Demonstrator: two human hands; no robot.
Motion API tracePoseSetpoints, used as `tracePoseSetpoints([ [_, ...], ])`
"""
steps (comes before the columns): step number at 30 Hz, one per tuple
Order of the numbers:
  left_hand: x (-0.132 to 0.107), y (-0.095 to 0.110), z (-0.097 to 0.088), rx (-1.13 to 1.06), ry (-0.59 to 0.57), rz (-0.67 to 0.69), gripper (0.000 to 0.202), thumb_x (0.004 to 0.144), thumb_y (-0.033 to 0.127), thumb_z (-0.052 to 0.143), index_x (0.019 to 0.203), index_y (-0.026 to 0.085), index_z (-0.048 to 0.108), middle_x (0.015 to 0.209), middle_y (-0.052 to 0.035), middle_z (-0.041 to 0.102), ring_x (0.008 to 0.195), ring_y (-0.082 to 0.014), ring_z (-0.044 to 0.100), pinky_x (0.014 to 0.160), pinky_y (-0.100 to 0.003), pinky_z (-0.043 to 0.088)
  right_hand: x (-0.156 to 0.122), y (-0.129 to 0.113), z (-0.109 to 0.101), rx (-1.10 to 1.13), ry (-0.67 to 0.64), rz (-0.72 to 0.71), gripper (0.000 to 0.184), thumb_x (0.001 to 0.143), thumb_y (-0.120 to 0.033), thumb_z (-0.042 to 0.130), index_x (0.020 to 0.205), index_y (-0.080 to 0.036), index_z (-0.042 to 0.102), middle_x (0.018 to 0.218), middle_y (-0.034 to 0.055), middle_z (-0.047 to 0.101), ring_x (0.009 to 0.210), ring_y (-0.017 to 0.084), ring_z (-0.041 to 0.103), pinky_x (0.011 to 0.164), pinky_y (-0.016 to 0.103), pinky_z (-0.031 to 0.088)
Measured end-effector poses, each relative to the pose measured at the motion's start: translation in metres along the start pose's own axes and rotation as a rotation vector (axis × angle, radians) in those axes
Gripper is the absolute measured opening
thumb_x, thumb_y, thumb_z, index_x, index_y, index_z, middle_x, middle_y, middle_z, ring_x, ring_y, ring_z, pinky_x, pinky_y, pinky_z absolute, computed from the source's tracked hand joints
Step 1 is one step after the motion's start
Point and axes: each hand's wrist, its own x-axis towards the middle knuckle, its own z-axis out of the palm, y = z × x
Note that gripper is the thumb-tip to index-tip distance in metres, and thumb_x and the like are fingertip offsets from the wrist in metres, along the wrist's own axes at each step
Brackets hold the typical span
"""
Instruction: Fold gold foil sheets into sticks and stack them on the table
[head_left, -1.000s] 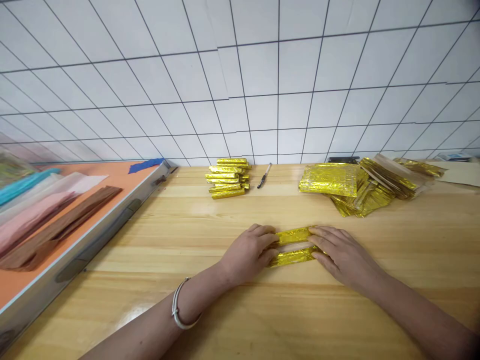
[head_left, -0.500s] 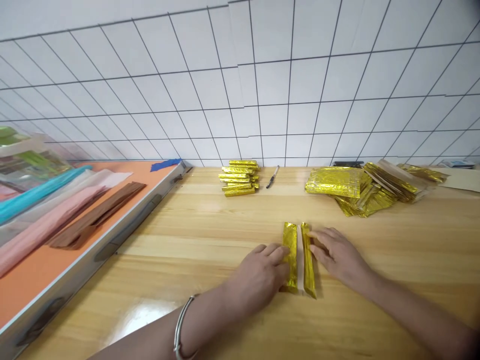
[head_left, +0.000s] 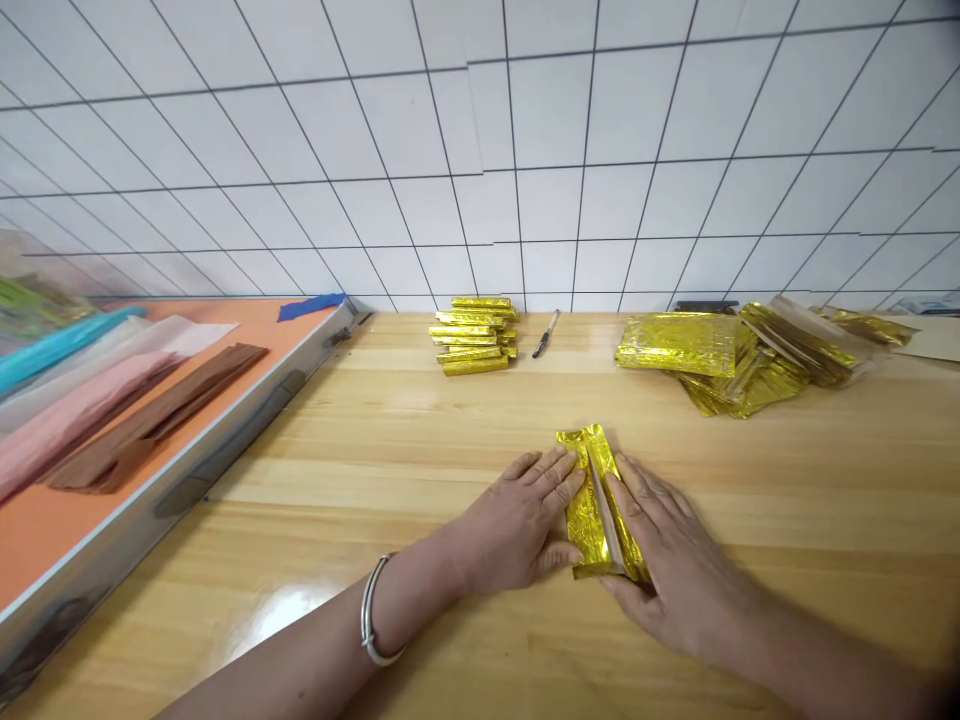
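Note:
A sheet of gold foil paper [head_left: 587, 522] lies on the wooden table, both long sides folded inward so that a pale strip of its underside shows between them. Flat on its left flap rests my left hand [head_left: 517, 520], fingers stretched out and thumb near the lower edge. My right hand [head_left: 664, 550] lies along the right flap with its fingers extended, covering part of that side; its thumb sits by the bottom corner. A silver bangle [head_left: 369, 615] circles my left wrist.
Narrow folded gold strips [head_left: 474, 338] are stacked by the wall, beside a pen [head_left: 546, 335]. Loose gold foil sheets [head_left: 675, 343] pile up at the back right. On the left, an orange-topped box [head_left: 225, 400] bears brown paper [head_left: 165, 415] and pink, white and turquoise paper.
My right hand has moved from pinching the right edge to lying flat on that flap. The foil has turned slightly and its folds lie closer together. The camera view has tilted down.

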Motion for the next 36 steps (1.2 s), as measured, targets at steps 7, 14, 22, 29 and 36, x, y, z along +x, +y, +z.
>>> tracePoseSetpoints([
  [7,-0.003,-0.004,-0.005,-0.016,0.029,-0.012,0.058,0.087,0.057,0.039,0.137,0.028,0.034,0.147,-0.0130,0.027,0.136,-0.0314,0.022,0.106,-0.053,0.021,0.000,0.009,0.000,-0.011,-0.025,-0.056,0.079,0.073,-0.033,0.056,0.142,-0.008,0.025,0.151,0.0156,0.018,0.137,0.030,0.017,0.107,0.049,0.030],
  [14,-0.002,-0.002,-0.007,-0.006,0.031,-0.034,0.056,0.086,0.057,0.041,0.134,0.027,0.037,0.141,-0.0136,0.036,0.134,-0.0299,0.027,0.104,-0.052,0.025,0.002,0.013,-0.001,0.002,0.017,-0.097,0.064,0.079,-0.029,0.052,0.137,-0.009,0.033,0.144,0.0152,0.034,0.133,0.027,0.029,0.104,0.047,0.036],
  [22,-0.003,-0.002,-0.005,-0.005,0.033,-0.036,0.056,0.086,0.055,0.042,0.136,0.030,0.035,0.142,-0.0129,0.033,0.135,-0.0299,0.025,0.105,-0.053,0.023,-0.005,0.010,-0.004,-0.043,0.093,-0.028,0.047,0.082,-0.032,0.054,0.126,-0.015,0.048,0.129,0.0107,0.053,0.120,0.027,0.044,0.098,0.047,0.040],
  [29,-0.002,0.002,-0.010,-0.022,0.054,-0.028,0.051,0.084,0.047,0.049,0.133,0.039,0.038,0.137,-0.0077,0.037,0.125,-0.0319,0.034,0.099,-0.054,0.027,-0.004,-0.001,-0.009,-0.049,0.150,-0.005,0.029,0.085,-0.031,0.052,0.110,-0.018,0.059,0.113,0.0076,0.062,0.105,0.026,0.052,0.091,0.045,0.041],
  [36,0.003,0.006,-0.013,-0.048,0.073,-0.051,0.055,0.074,0.039,0.060,0.127,0.038,0.045,0.126,-0.0058,0.043,0.112,-0.0288,0.040,0.096,-0.049,0.029,-0.011,0.001,-0.002,-0.090,0.187,-0.153,0.022,0.089,-0.013,0.040,0.090,-0.017,0.062,0.094,0.0063,0.063,0.094,0.022,0.054,0.086,0.042,0.042],
])
